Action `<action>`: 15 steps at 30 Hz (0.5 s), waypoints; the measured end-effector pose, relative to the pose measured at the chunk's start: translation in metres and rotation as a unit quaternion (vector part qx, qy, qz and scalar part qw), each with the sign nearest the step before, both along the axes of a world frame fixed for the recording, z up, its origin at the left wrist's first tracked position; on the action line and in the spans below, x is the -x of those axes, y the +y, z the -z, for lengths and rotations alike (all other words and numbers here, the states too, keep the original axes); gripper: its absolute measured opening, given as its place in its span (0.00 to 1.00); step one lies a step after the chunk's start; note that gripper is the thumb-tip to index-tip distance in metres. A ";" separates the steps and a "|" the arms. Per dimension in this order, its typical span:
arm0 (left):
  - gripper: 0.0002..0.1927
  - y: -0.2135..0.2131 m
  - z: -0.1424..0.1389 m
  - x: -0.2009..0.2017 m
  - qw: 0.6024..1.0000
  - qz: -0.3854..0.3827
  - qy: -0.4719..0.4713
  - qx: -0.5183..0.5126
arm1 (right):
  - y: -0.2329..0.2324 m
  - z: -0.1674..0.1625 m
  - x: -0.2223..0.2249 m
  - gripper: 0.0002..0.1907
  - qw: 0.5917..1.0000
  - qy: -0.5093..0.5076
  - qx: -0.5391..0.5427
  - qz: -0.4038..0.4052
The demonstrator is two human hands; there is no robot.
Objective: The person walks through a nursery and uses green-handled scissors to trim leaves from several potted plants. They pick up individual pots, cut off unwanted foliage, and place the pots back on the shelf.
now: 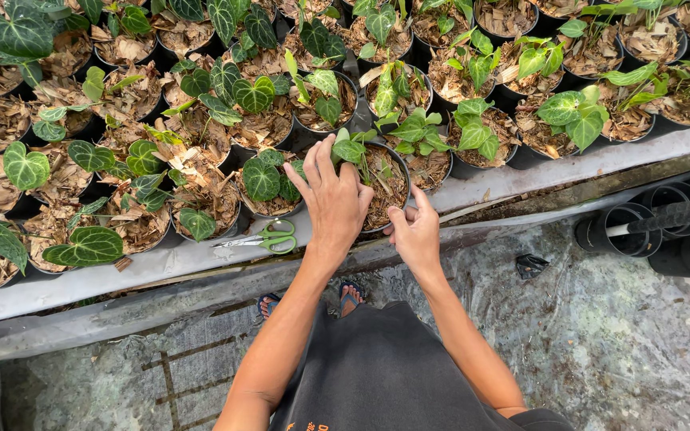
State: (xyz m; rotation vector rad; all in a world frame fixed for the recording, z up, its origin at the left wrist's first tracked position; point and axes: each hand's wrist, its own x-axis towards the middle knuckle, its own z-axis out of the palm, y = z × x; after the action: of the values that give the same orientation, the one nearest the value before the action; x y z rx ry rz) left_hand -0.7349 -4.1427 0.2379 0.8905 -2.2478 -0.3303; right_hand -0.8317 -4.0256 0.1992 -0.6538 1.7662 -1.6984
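Dark shorts [385, 367] fill the bottom edge, with both forearms reaching up from them. Further out, the left hand [333, 199] lies flat, fingers spread, over a round black pot [397, 172] at the front edge of the desk [161, 267]; the right hand [415, 231] cups the pot's near rim, fingers curled against it. That pot holds brown bark chips and a small plant with green, pale-veined leaves. Green-handled scissors [269, 238] lie just left. Beyond stand rows of similar pots.
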 end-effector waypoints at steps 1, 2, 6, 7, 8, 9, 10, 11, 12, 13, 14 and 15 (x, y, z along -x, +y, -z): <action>0.10 0.001 0.000 0.000 1.000 -0.004 0.004 0.006 | 0.000 -0.001 0.000 0.30 1.000 0.004 -0.003 0.002; 0.10 0.003 0.000 0.000 1.000 -0.007 0.008 0.011 | 0.001 -0.001 0.001 0.30 1.000 0.008 -0.007 0.004; 0.08 0.013 -0.006 -0.002 0.998 -0.011 0.064 0.011 | 0.002 -0.005 0.002 0.29 1.000 0.002 -0.018 0.015; 0.07 0.016 -0.008 -0.004 0.997 -0.011 0.078 0.003 | 0.003 -0.005 0.002 0.28 1.000 -0.002 -0.014 0.019; 0.06 0.019 -0.011 -0.006 0.996 -0.012 0.091 -0.004 | 0.003 -0.006 0.002 0.28 1.000 -0.006 -0.010 0.022; 0.06 0.023 -0.014 -0.009 0.994 -0.012 0.105 -0.002 | 0.004 -0.006 0.001 0.28 1.000 -0.005 -0.016 0.024; 0.05 0.026 -0.018 -0.013 0.993 -0.012 0.120 0.000 | 0.006 -0.006 0.001 0.28 0.999 -0.003 -0.021 0.026; 0.04 0.029 -0.021 -0.020 0.991 -0.012 0.135 0.002 | 0.007 -0.006 0.001 0.29 0.999 -0.001 -0.026 0.028; 0.04 0.031 -0.024 -0.029 0.987 0.000 0.163 -0.006 | 0.008 -0.005 0.001 0.29 0.999 -0.003 -0.031 0.034; 0.04 0.033 -0.025 -0.039 0.982 0.010 0.191 -0.014 | 0.009 -0.005 0.001 0.29 0.999 -0.005 -0.037 0.038; 0.04 0.033 -0.026 -0.051 0.975 0.020 0.218 -0.023 | 0.010 -0.003 0.001 0.30 0.998 -0.007 -0.043 0.042; 0.04 0.033 -0.024 -0.065 0.974 0.006 0.224 -0.031 | 0.010 -0.003 0.002 0.30 0.998 -0.013 -0.039 0.045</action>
State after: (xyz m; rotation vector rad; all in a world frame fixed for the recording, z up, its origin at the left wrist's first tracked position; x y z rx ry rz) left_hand -0.6702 -4.1093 0.2617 0.7458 -1.8344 -0.5498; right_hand -0.8335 -4.0152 0.2019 -0.5219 1.8585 -1.6806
